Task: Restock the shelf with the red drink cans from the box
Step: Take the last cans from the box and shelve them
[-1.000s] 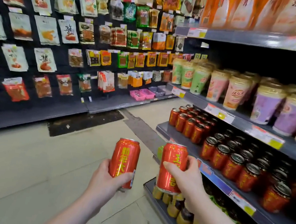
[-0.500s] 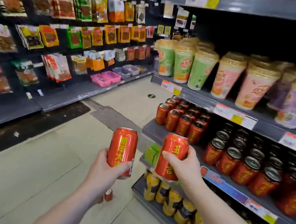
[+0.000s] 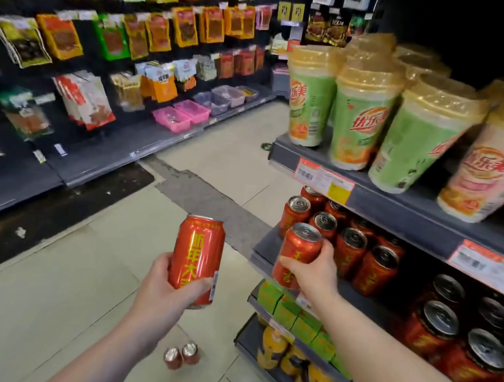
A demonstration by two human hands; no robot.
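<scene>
Head view; fingers (image 3: 198,283) curled round cans (image 3: 198,248)

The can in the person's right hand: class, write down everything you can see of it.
The red can looks like metal, with a silver pull-tab top and yellow characters on its side. It is nearly upright, gripped round its middle by the right hand, at the front edge of the shelf, beside the shelved red cans.
</scene>
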